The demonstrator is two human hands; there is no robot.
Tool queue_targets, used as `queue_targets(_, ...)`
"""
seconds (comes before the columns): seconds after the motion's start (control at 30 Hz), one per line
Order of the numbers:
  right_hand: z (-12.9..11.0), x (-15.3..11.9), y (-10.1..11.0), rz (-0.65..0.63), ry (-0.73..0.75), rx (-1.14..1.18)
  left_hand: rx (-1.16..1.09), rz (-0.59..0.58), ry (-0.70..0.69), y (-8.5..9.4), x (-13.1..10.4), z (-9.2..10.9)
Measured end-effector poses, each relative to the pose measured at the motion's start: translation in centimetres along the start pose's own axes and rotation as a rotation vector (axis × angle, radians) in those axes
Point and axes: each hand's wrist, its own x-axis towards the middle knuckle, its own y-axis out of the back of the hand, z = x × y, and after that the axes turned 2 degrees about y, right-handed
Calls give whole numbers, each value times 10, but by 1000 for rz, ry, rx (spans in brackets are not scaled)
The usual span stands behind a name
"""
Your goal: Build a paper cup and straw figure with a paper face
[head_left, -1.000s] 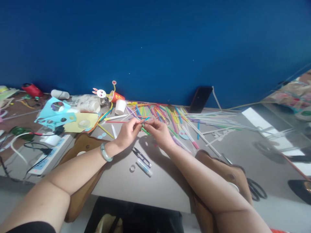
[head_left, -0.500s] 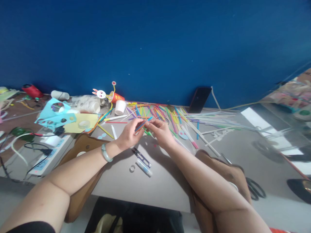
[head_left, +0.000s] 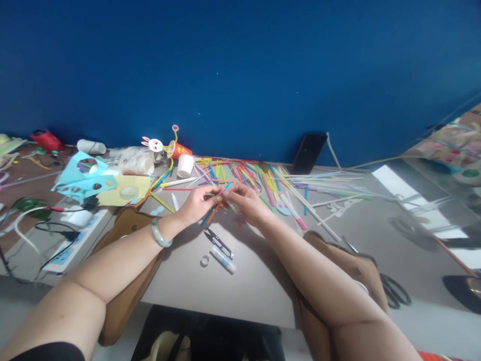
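Observation:
My left hand [head_left: 196, 205], with a pale green bangle [head_left: 161, 233] on its wrist, is closed on a blue straw [head_left: 205, 219] and an orange straw [head_left: 212, 214]. Both slant down toward me below the fingers, close together. My right hand [head_left: 248, 203] meets it and pinches the straws' upper part; the fingers hide the spot where they touch. Just below the hands lie dark thread snips [head_left: 221, 244], a glue stick [head_left: 223, 261] and its small ring-shaped cap or tape roll [head_left: 204, 260].
Many coloured straws [head_left: 268, 183] spread along the blue wall. A rabbit-faced paper cup [head_left: 180, 150] and a white cup [head_left: 185, 166] stand behind my left hand. A phone [head_left: 309, 153] leans on the wall. A power strip [head_left: 80, 243] with cables lies left; scissors [head_left: 396, 291] lie right.
The straws have turned in my fingers, so the blue and orange ends now point down toward me. My left hand has shifted slightly left and lower; my right hand stays close by.

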Motion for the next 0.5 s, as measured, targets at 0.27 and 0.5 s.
queue_targets(0.27, 1, -2, 1, -51, 66, -155, -5, 12, 108, 2, -2, 1)
queue_targets(0.5, 12, 1, 4, -78, 101, -241, -39, -1, 107, 5, -1, -3)
